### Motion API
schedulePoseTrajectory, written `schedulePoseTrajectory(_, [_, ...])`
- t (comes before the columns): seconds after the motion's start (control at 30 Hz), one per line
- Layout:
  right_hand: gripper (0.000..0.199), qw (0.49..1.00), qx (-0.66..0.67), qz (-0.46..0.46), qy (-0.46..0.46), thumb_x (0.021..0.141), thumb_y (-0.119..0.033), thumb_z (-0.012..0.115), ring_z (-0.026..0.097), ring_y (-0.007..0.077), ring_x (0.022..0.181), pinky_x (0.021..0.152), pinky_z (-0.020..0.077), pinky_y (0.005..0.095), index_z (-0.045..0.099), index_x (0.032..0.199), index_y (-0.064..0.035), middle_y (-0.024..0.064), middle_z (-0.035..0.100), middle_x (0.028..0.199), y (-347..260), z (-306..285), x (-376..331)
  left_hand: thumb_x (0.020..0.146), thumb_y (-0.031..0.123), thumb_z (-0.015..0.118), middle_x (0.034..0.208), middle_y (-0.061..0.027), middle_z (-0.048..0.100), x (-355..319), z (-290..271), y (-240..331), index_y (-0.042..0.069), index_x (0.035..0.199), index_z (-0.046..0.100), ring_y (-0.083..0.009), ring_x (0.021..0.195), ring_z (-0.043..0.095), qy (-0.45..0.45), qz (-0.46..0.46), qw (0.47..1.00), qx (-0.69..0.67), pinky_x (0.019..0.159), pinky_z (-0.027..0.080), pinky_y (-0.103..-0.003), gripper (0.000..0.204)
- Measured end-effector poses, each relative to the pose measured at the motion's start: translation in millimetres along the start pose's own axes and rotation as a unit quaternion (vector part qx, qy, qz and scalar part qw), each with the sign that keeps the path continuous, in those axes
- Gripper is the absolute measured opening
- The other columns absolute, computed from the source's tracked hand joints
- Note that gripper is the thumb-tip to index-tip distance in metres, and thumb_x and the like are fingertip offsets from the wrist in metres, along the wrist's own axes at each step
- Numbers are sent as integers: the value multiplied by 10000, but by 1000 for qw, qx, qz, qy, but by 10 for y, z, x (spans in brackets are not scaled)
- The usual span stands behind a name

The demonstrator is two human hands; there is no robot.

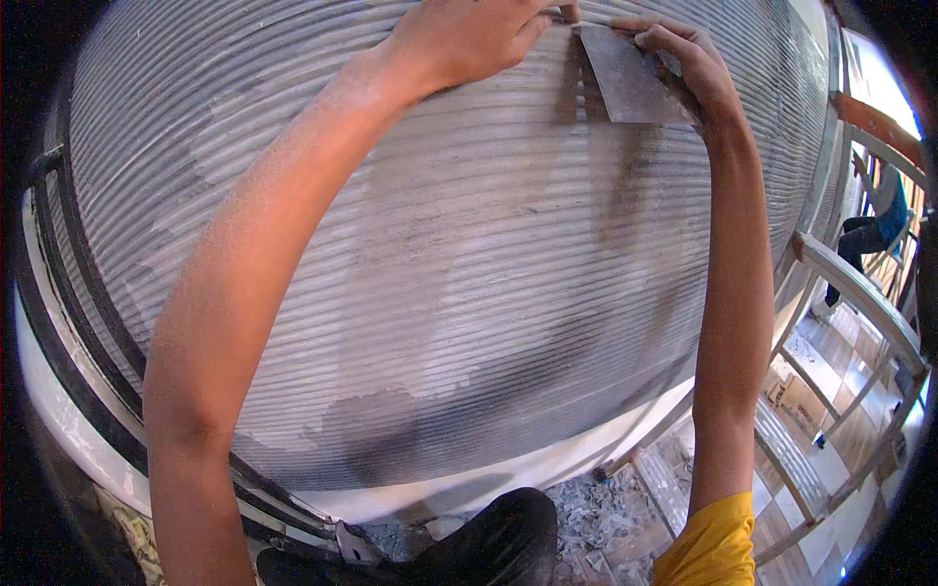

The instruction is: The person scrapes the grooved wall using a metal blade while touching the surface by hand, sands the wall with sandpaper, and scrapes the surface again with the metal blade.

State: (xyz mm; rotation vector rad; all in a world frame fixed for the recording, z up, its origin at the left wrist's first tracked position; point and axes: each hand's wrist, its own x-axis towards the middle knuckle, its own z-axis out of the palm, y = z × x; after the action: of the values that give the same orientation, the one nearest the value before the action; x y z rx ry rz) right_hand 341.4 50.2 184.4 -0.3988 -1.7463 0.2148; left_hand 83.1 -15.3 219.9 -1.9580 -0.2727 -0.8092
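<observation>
Nearest you, your black boot (508, 537) stands on grey rubble (596, 513) beside the grey metal scaffold frame (850, 283). Ahead rises the grey ribbed plaster wall (440, 293). High on it, your right hand (689, 63) curls its fingers around the flat grey metal scraper blade (625, 83), pressing it against the ribs. Your left hand (469, 34) lies on the wall just beside the blade's upper corner, fingers held together.

Dull, smeared metal scraper blade (630, 83) against matt ribbed grey wall (469, 293) (rough, patchy, dusty plaster)
</observation>
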Motion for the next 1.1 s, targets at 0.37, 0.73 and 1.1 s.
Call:
schedulePoseTrajectory(0.37, [269,998,-12,-14,-66,911,-112,608,631,113,864,827,511,255,768,1096,1,58,737,996,-35,183,-232,893,-5,557,1014,-163,598,-31,-3,-22,-38,995,673,-337,1055,585,9,0,1000,-19,935,484,-449,159])
schedulePoseTrajectory(0.73, [271,991,-53,-124,23,859,-84,630,665,138,880,853,527,283,771,1071,8,62,753,955,34,462,-417,906,18,585,1007,-157,602,-490,-244,297,-44,988,651,-321,982,598,-13,-41,999,14,886,504,-430,122])
schedulePoseTrajectory(1.1, [256,991,-42,-85,94,857,-39,617,684,135,882,872,539,290,778,1049,12,67,766,965,-58,616,-516,859,-87,556,990,-172,612,-598,-201,193,-64,995,639,-324,970,599,21,-26,999,-7,872,519,-420,162])
